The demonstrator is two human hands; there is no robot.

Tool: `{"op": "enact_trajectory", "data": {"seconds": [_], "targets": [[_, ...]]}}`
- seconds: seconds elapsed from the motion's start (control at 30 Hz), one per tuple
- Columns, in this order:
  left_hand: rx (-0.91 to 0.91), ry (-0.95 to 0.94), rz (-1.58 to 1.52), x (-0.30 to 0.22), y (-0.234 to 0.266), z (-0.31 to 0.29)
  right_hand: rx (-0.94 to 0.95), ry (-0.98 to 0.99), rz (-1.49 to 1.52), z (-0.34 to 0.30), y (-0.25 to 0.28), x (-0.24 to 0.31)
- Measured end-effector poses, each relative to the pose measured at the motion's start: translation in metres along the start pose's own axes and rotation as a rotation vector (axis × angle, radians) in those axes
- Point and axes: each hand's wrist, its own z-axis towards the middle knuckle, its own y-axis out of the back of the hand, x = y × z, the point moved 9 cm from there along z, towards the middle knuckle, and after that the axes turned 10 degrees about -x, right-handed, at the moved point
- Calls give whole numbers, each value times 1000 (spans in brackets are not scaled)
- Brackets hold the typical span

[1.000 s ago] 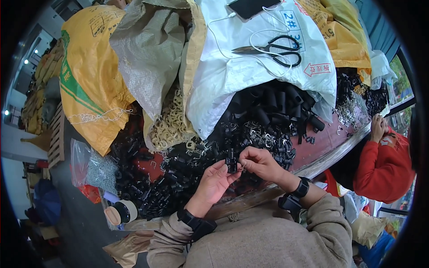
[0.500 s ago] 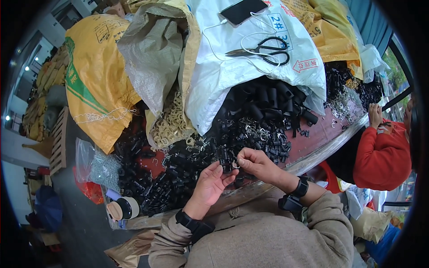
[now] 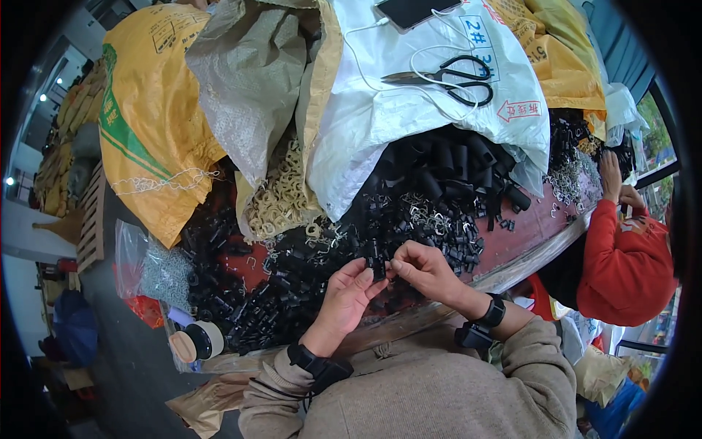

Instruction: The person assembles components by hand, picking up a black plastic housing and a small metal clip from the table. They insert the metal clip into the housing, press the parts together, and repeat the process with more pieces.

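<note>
My left hand (image 3: pixel 345 298) is closed on a small black plastic part (image 3: pixel 376 265), held upright between thumb and fingers above the near edge of the table. Close against its right side, my right hand (image 3: pixel 424 272) pinches thumb and forefinger together. Whatever lies between those right fingertips is too small and hidden to make out. Just beyond my hands spreads a pile of similar black plastic parts (image 3: pixel 292 293). Small curved metal hooks (image 3: pixel 428 218) lie among black pieces behind my right hand.
A white sack (image 3: pixel 431 110) bears scissors (image 3: pixel 446 79) and a phone (image 3: pixel 417 10) with a white cable. Black tubes (image 3: pixel 446 164) and beige rings (image 3: pixel 281 201) spill from sacks. A lidded cup (image 3: pixel 203 341) stands at the left corner. A person in red (image 3: pixel 621 263) works at right.
The bright metal hook at my right fingertips no longer shows; my right fingers remain close against the black part. The view has shifted slightly. The other person's arm has reached farther over the table.
</note>
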Motion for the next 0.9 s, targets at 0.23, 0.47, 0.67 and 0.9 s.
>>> {"op": "enact_trajectory", "data": {"seconds": [0.23,0.47,0.67,0.9], "targets": [[-57,-3,72,0,-2,-7,5,76,-31,-4,-3,7],[-82,80,-17,12,5,-20,38,432,-436,-24,-17,57],[-110,103,25,16,10,-20,66,580,-651,-32,-28,61],[-196,141,113,18,20,-9,16,633,-712,-21,-22,57]]}}
